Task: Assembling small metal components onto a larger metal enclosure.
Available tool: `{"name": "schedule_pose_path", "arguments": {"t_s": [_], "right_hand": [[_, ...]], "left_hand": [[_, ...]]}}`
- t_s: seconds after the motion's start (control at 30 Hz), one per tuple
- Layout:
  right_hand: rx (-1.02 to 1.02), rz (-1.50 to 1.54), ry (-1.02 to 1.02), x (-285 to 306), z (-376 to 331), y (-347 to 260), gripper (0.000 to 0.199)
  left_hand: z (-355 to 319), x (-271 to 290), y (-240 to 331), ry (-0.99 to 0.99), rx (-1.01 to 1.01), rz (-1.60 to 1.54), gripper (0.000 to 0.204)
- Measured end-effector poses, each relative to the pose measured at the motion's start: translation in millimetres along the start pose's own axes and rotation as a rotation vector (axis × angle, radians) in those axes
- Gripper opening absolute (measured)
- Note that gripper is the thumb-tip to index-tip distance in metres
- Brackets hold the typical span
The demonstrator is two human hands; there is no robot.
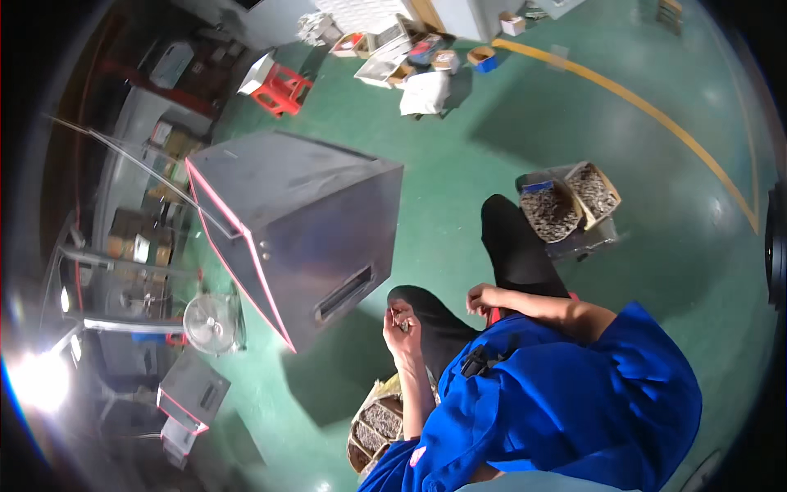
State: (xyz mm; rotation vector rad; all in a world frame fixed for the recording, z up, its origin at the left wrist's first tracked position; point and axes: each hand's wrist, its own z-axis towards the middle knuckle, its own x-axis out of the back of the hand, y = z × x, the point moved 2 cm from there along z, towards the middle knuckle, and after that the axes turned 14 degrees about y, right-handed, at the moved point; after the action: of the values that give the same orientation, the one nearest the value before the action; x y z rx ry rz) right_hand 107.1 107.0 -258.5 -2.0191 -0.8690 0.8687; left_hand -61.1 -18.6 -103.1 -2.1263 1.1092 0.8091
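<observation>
My left hand (402,330) is raised over my left knee with its palm up. Its fingers are curled around what look like small grey parts, too small to name. My right hand (485,300) rests near my lap at the inner side of my right thigh, fingers bent inward; anything inside them is hidden. Beside my right knee stand two open containers of small greyish parts, a near one (551,220) and a farther one (593,190). By my left forearm is a divided container (379,420) with similar parts, partly covered by my arm.
A large grey metal box (328,221) with pink-red edging and a slot stands ahead on the left. Beyond it are a red stool (281,90) and a fan (211,323). White bins (379,70) sit at the back. A yellow line (639,102) crosses the green floor.
</observation>
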Motion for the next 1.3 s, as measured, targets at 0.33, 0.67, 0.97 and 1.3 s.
{"name": "schedule_pose_path", "arguments": {"t_s": [0.33,0.67,0.97,1.3], "right_hand": [[-0.048,0.011,0.114,-5.8,-18.1,-24.8,0.019],[0.023,-0.234,0.042,-14.8,-16.0,-25.8,0.013],[0.069,-0.279,0.027,-12.4,-30.2,-29.9,0.010],[0.108,-0.481,0.048,-11.6,-22.0,-23.2,0.014]], "left_hand": [[80.0,116.1,3.8,0.041,-0.015,0.688,0.016],[83.0,149.3,-6.4,0.335,0.138,1.257,0.026],[86.3,148.7,-22.0,0.114,0.055,1.391,0.026],[85.4,144.1,-23.7,0.190,0.013,1.464,0.025]]}}
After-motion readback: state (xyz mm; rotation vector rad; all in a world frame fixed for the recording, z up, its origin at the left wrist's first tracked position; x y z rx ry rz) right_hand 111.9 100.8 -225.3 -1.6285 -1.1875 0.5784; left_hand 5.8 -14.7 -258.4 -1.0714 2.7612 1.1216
